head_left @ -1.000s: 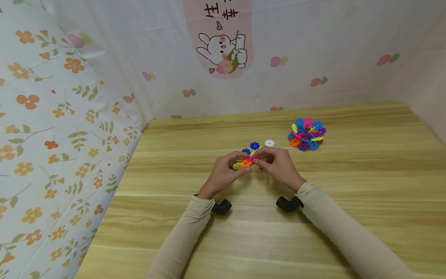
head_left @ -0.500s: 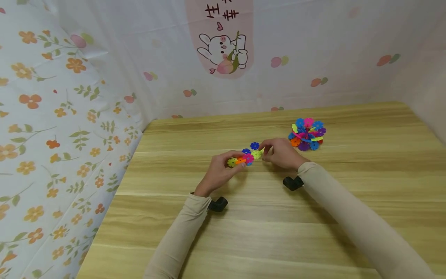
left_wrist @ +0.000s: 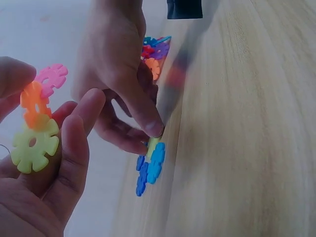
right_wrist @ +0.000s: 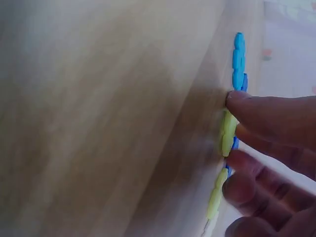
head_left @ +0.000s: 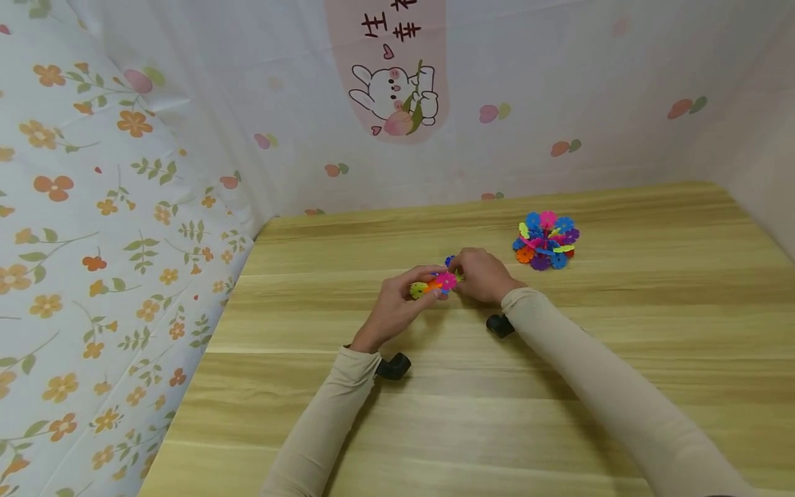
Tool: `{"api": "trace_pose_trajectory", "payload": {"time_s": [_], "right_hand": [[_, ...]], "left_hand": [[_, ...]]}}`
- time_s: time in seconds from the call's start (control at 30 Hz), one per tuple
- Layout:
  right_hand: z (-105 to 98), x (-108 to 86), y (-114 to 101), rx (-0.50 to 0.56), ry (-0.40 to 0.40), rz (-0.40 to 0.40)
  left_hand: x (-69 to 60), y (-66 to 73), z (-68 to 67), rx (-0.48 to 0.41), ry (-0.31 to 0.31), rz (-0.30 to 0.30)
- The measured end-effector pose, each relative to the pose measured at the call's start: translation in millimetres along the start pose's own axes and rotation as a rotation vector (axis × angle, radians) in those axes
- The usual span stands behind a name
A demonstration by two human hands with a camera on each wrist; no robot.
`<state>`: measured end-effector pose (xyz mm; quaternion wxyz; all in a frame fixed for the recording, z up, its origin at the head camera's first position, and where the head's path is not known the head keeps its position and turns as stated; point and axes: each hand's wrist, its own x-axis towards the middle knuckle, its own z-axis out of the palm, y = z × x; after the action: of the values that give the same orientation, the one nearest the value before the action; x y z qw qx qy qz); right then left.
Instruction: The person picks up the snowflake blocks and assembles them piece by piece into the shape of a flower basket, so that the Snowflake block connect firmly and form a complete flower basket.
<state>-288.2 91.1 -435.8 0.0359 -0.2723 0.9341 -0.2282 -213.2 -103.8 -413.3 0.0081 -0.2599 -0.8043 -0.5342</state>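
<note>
My left hand holds a short chain of joined notched plastic discs between thumb and fingers. In the left wrist view the chain has a yellow-green disc, an orange disc and a pink disc. Over the tabletop my right hand reaches down, its thumb and a finger pinching another yellow-green disc lying on the wood. Beside that disc lie a light-blue disc and dark-blue discs. From the head camera, the right hand covers most of these loose pieces.
A round cluster of many-coloured joined discs stands farther back on the right of the wooden table. One more loose yellow-green disc and a white disc lie near the right fingers. A printed cloth hangs behind.
My right hand let go of the chain's pink end, moved away to the right, then came back left and down onto the loose yellow-green disc. The left hand keeps holding the chain.
</note>
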Motion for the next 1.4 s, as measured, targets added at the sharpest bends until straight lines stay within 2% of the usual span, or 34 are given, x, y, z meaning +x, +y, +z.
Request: {"api": "trace_pose_trajectory", "payload": {"time_s": [0.1,0.23,0.4,0.47,0.53,0.63,0.77,0.87,1.0,1.23,1.4], "right_hand": [[0.6,2.2,-0.1,0.006,0.011,-0.015],[-1.5,2.3,1.0,0.045,-0.028,-0.016],[-5.7,-5.2,5.3,0.144,-0.089,-0.024],[-6.4,-10.5,8.5,0.195,-0.085,-0.036],[-7.8,-16.7,9.9,0.285,-0.081,-0.026],[-10.4,-25.7,9.8,0.489,-0.092,0.039],[-14.2,-36.8,6.5,0.789,-0.116,0.143],[-14.5,-42.6,4.6,0.928,-0.114,0.177],[-11.2,-46.5,3.9,1.030,-0.103,0.191],[-7.6,-52.5,9.4,1.154,-0.118,0.204],[-9.7,-56.0,7.4,1.213,-0.130,0.191]], "left_hand": [[-1.6,10.4,-3.0,-0.036,0.003,0.001],[-2.5,12.8,-4.7,-0.079,0.007,0.005],[-3.0,10.5,-5.4,-0.089,0.010,0.003],[-1.8,2.2,-3.6,-0.091,0.011,-0.005],[-0.8,-7.5,-1.6,-0.101,0.010,-0.008],[1.0,-22.3,1.5,-0.080,0.023,-0.023],[2.0,-25.1,1.8,-0.019,0.036,-0.010],[2.5,-25.0,1.7,0.001,0.034,0.010],[2.9,-19.7,3.0,0.011,0.023,0.034],[1.2,7.8,1.4,0.042,-0.001,0.076],[0.3,11.1,1.5,0.049,-0.007,0.083]]}}
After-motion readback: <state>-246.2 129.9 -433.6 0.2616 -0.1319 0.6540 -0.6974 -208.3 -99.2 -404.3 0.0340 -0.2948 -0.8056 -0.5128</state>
